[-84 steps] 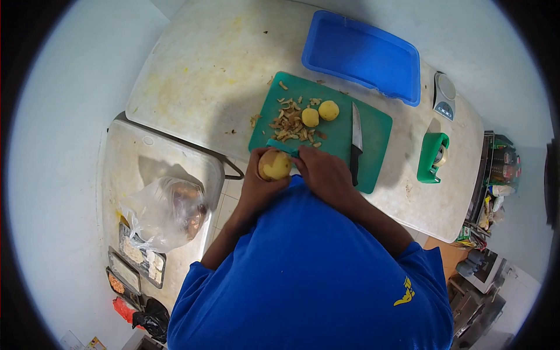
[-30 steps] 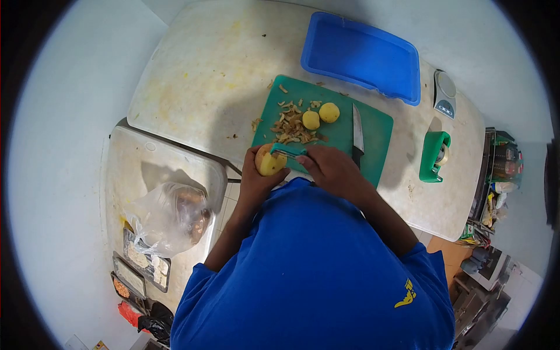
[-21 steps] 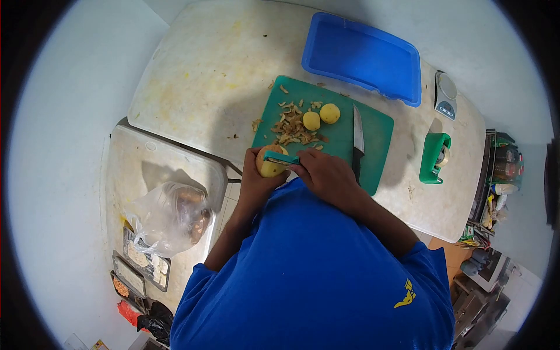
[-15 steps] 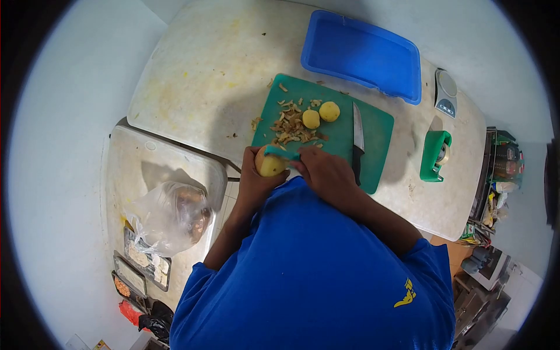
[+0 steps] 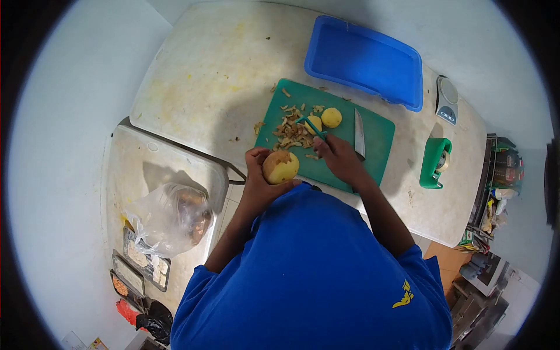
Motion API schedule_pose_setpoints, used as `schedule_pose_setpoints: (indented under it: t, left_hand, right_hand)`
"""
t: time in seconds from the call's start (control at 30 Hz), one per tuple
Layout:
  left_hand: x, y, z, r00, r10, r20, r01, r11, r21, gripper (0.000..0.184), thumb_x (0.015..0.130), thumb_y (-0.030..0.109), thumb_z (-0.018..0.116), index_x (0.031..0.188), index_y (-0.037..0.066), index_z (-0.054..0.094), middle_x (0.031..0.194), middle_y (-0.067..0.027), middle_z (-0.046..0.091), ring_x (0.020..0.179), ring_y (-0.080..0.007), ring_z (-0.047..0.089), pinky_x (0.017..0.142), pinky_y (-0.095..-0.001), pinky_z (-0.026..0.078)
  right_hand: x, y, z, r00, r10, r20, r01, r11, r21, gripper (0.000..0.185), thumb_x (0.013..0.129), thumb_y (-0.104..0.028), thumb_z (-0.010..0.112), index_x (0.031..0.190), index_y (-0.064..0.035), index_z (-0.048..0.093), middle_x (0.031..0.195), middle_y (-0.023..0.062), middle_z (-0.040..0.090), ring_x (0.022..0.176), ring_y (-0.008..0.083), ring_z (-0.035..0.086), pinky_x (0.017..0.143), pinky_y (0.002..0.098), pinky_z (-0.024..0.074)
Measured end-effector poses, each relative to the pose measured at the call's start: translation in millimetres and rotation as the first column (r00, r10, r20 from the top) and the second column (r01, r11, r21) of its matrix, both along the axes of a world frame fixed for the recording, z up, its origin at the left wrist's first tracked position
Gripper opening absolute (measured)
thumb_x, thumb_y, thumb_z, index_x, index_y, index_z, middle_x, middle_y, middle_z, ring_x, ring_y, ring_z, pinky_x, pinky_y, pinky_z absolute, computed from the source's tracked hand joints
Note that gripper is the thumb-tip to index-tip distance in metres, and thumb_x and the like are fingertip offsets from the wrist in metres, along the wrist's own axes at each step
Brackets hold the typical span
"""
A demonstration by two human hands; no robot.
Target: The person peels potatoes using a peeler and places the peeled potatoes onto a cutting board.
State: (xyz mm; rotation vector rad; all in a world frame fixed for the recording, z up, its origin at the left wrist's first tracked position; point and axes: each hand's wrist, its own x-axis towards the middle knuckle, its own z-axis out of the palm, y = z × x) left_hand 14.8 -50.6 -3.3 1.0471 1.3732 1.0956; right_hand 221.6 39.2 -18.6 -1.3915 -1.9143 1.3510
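Observation:
A partly peeled potato (image 5: 282, 168) sits in my left hand (image 5: 258, 181), brown skin still on its upper left and pale yellow flesh below. My right hand (image 5: 341, 160) is closed round the handle of a green peeler (image 5: 311, 126), held apart from the potato and over the green cutting board (image 5: 376, 140). Brown peelings (image 5: 290, 129) lie heaped on the board. Beside them are two peeled potatoes, one in plain sight (image 5: 332, 118) and one partly behind the peeler. A knife (image 5: 359, 137) lies on the board's right side, its handle hidden by my right hand and forearm.
Behind the board stands a blue tray (image 5: 364, 61). To the right are a kitchen scale (image 5: 447, 99) and a green tape dispenser (image 5: 435, 163). On the left table rest a clear plastic bag (image 5: 172, 219) with brown contents and several dark trays (image 5: 146, 259).
My right hand has moved the peeler away from the potato, up and right over the board. The potato has turned in my left hand, showing more brown skin.

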Motion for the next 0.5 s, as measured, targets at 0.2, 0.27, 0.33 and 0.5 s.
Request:
schedule_pose_setpoints:
  t: [0.2,0.27,0.33,0.5]
  left_hand:
    - [-10.6,6.1,-13.1,0.973,-0.027,0.228,0.019,0.999,0.038,0.082,0.072,0.008,0.084,0.133,0.004,0.030,0.125,-0.0139,0.050,0.116,-0.0220,0.055,0.100,-0.0356,0.047]
    - [-13.7,8.7,-5.7,0.913,0.000,0.407,0.003,1.000,-0.007,0.081,0.073,0.005,0.082,0.135,0.004,0.030,0.125,-0.0133,0.052,0.115,-0.0223,0.056,0.101,-0.0363,0.047]
    - [-17.8,4.5,-4.6,0.875,-0.003,0.483,0.014,1.000,-0.019,0.077,0.075,0.006,0.078,0.137,0.008,0.033,0.128,-0.0120,0.052,0.113,-0.0202,0.056,0.093,-0.0332,0.049]
    - [-30.9,0.9,-23.7,0.640,0.022,0.768,0.088,0.991,-0.102,0.076,0.079,0.017,0.075,0.143,0.008,0.034,0.134,-0.0137,0.048,0.104,-0.0183,0.055,0.083,-0.0287,0.050]
  right_hand:
    - [19.1,16.8,-23.9,0.991,0.088,-0.104,-0.122,0.912,-0.392,0.042,0.101,-0.040,0.046,0.102,0.0005,0.059,0.087,0.0153,0.066,0.079,0.0261,0.066,0.071,0.0388,0.0497]
    - [26.2,16.6,-63.9,0.822,0.241,0.516,-0.188,0.970,-0.155,0.040,0.101,-0.038,0.047,0.107,0.0002,0.059,0.090,0.0183,0.066,0.079,0.0331,0.066,0.072,0.0443,0.0499]
    - [27.5,18.3,-70.9,0.786,0.208,0.582,-0.135,0.977,-0.166,0.039,0.100,-0.036,0.048,0.109,-0.0002,0.059,0.093,0.0203,0.067,0.081,0.0380,0.065,0.075,0.0486,0.0495]
    - [22.0,13.5,-38.6,0.873,0.172,0.456,-0.099,0.979,-0.180,0.039,0.099,-0.037,0.049,0.106,0.0006,0.059,0.089,0.0222,0.066,0.082,0.0415,0.063,0.076,0.0502,0.0479]
